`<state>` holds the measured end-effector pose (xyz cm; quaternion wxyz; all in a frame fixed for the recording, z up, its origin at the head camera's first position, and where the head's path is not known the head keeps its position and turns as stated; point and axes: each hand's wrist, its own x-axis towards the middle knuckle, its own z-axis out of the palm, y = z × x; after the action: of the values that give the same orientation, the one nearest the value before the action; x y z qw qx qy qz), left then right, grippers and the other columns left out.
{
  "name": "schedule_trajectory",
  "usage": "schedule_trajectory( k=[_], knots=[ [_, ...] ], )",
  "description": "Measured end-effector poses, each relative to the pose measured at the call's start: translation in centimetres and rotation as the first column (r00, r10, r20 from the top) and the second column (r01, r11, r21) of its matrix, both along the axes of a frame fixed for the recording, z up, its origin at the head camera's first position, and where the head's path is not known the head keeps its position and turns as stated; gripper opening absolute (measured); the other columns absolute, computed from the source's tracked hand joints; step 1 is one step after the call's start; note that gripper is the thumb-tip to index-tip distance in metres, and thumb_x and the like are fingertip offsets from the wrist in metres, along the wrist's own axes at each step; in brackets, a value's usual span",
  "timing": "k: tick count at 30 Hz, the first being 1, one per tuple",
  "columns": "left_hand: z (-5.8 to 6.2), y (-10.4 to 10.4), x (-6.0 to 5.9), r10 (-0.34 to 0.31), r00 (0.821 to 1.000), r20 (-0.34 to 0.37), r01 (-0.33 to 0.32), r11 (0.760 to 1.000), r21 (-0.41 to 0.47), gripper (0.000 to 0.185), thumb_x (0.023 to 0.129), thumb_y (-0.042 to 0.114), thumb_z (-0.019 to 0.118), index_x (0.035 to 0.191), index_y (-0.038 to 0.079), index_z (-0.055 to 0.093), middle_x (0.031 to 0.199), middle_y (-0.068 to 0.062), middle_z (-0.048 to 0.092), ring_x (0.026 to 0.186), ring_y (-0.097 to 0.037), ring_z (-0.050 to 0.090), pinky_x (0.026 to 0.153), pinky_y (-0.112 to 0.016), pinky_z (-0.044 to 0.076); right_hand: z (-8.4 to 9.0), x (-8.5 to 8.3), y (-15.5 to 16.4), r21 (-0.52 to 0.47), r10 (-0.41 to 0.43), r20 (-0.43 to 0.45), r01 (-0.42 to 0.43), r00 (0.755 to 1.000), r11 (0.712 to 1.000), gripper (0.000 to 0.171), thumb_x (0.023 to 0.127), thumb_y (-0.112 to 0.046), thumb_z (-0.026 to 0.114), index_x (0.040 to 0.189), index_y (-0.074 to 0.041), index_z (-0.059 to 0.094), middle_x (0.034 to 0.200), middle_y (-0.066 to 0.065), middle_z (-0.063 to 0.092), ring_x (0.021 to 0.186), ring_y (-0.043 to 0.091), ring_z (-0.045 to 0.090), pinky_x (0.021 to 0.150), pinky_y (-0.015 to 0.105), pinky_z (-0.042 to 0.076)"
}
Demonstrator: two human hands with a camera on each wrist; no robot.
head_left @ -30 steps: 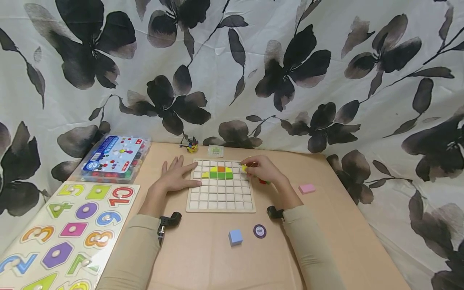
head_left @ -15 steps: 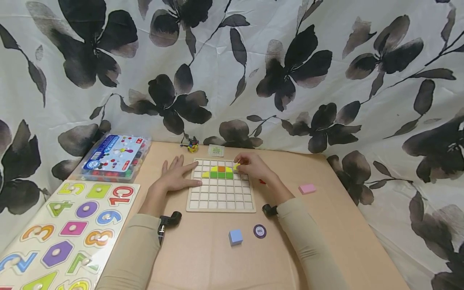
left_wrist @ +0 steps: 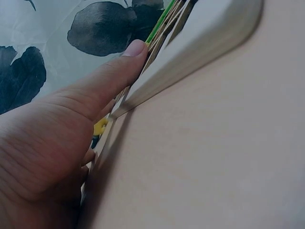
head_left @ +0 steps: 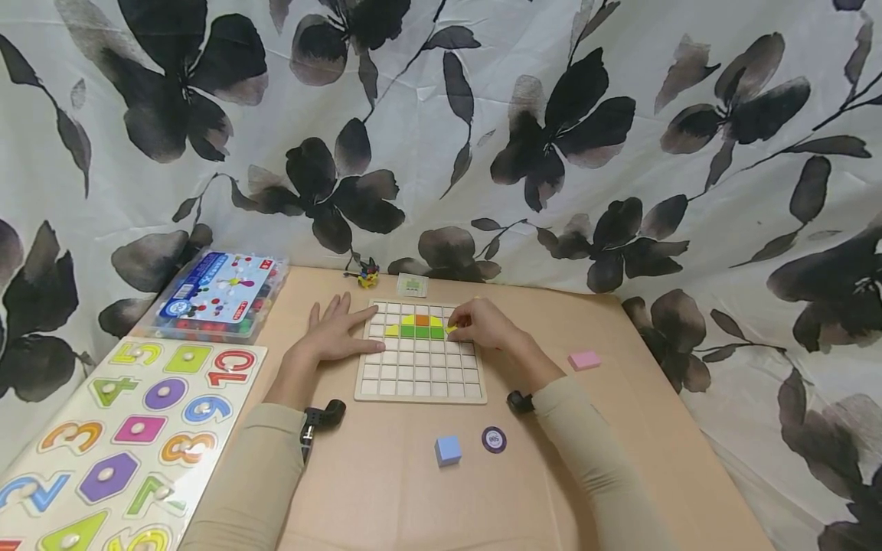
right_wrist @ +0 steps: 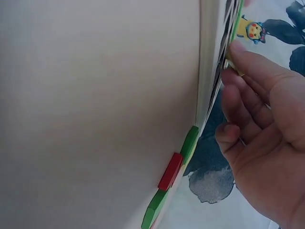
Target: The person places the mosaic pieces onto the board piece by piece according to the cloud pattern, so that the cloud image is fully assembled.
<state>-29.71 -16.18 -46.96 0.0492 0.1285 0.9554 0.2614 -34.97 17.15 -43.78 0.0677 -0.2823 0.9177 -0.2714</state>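
A white gridded board lies on the table, bearing a row of green tiles, an orange tile and yellow tiles beside them. My left hand rests on the board's left edge, fingers spread, with its thumb on the grid. At the right end of the green row, my right hand pinches a small yellow tile between thumb and fingertips; the fingers cover part of it. In the right wrist view, a red tile and green tiles lie beside the board.
A small card and a yellow figurine stand behind the board. Nearer are a blue cube and a round chip; a pink block lies right. A number puzzle and plastic case occupy the left.
The right hand has carried the yellow tile leftward from the board's right edge, then down to the end of the green row. The left hand has stayed in place.
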Motion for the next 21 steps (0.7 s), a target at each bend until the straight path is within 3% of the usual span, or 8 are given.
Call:
schedule_trajectory(
  k=[4,10,17,21],
  knots=[
    [0.0,0.0,-0.1,0.001,1.000,0.002,-0.001,1.000,-0.001,0.095,0.086,0.070,0.071,0.161,0.021,0.041,0.171,-0.032,0.003,0.159,-0.053,-0.004,0.121,-0.073,-0.015,-0.1,0.0,0.0,0.025,0.026,-0.051,-0.025,0.998,0.999,0.013,0.085,-0.019,0.088,0.094,-0.013,0.081,0.078,-0.003,0.069,0.075,0.013,0.058,0.067,0.026,0.049],
    [0.1,-0.1,0.1,0.001,1.000,0.007,-0.001,1.000,0.007,0.096,0.085,0.071,0.070,0.161,0.021,0.041,0.171,-0.032,0.004,0.159,-0.053,-0.004,0.121,-0.073,-0.014,-0.3,0.1,-0.3,0.033,0.022,-0.029,-0.021,0.999,0.999,0.013,0.086,-0.023,0.088,0.091,-0.013,0.080,0.077,-0.004,0.070,0.074,0.012,0.058,0.066,0.024,0.048],
    [0.1,-0.1,0.3,0.001,1.000,0.000,-0.001,1.000,0.006,0.095,0.085,0.071,0.070,0.161,0.021,0.041,0.171,-0.032,0.004,0.159,-0.052,-0.003,0.121,-0.073,-0.014,0.1,0.3,0.0,0.037,0.012,0.033,-0.013,0.999,0.999,0.021,0.086,-0.019,0.087,0.104,-0.011,0.082,0.083,-0.002,0.070,0.079,0.014,0.058,0.068,0.025,0.047],
    [0.2,0.0,0.3,-0.002,1.000,0.004,0.002,1.000,-0.002,0.094,0.086,0.070,0.070,0.161,0.022,0.041,0.171,-0.031,0.003,0.159,-0.052,-0.004,0.121,-0.073,-0.014,0.9,0.4,1.3,-0.016,-0.002,0.016,0.002,1.000,1.000,0.028,0.089,-0.020,0.084,0.114,-0.009,0.080,0.091,0.000,0.073,0.081,0.016,0.058,0.069,0.027,0.047]
  ],
)
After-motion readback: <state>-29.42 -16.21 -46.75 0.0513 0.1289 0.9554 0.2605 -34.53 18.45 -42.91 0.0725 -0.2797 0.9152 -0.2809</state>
